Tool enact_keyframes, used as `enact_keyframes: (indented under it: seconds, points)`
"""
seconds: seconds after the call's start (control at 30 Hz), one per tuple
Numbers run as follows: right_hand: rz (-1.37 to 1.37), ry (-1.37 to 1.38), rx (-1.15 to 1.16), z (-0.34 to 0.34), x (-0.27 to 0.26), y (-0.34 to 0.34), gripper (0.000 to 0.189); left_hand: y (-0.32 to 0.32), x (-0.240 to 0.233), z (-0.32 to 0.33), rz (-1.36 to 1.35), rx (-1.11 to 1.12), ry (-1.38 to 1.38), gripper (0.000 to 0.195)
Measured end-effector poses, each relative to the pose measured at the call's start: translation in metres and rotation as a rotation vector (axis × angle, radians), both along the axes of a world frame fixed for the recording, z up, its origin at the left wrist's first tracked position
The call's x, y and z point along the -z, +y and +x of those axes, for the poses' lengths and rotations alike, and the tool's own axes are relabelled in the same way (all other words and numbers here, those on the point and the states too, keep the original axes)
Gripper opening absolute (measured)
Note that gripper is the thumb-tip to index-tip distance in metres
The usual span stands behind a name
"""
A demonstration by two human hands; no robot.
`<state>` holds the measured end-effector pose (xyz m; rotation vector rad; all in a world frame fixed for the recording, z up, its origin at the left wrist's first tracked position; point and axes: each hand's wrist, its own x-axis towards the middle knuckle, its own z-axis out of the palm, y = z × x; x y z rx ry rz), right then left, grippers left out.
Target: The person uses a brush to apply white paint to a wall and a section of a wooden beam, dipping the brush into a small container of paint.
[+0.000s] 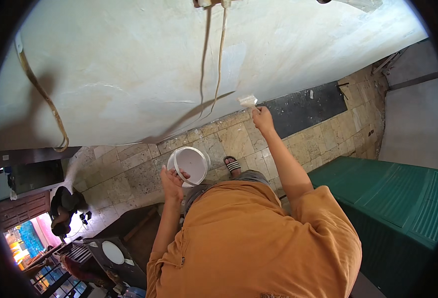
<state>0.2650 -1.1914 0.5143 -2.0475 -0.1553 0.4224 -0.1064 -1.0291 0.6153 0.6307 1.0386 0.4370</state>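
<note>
A white plastic bucket (194,164) hangs by its handle from my left hand (173,178), left of centre and above the tiled floor. White material coats its inside. My right hand (263,119) grips a paintbrush (248,101) whose wide bristles look white. The brush is close to the lower part of a pale, patchily painted wall (129,74); whether it touches the wall cannot be told. A cable (221,56) hangs down the wall, left of the brush.
A dark mat or board (304,108) lies along the wall's foot. At the right stands a green cabinet (383,193). Another person (68,208) is at the far left, near dark furniture (111,238). A second cable (47,98) hangs on the wall's left part.
</note>
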Motion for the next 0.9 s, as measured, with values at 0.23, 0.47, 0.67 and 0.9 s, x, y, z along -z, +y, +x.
enact_keyframes:
  seconds: [0.23,0.47,0.67,0.9]
  points:
    - [-0.095,-0.068,-0.055,0.024,0.093,0.042,0.033,-0.003,-0.012,0.000,0.002,-0.041,0.030,0.058]
    - [-0.122,0.169,-0.046,0.035,0.076,0.053,0.043,-0.005,-0.009,-0.001,-0.013,-0.041,0.006,0.057]
    - [0.068,0.070,-0.026,0.012,0.069,0.033,0.032,-0.008,-0.005,-0.003,-0.029,-0.063,0.037,0.057]
    - [-0.078,0.210,-0.063,-0.001,0.110,0.048,0.029,-0.002,0.000,0.000,-0.073,-0.053,0.050,0.059]
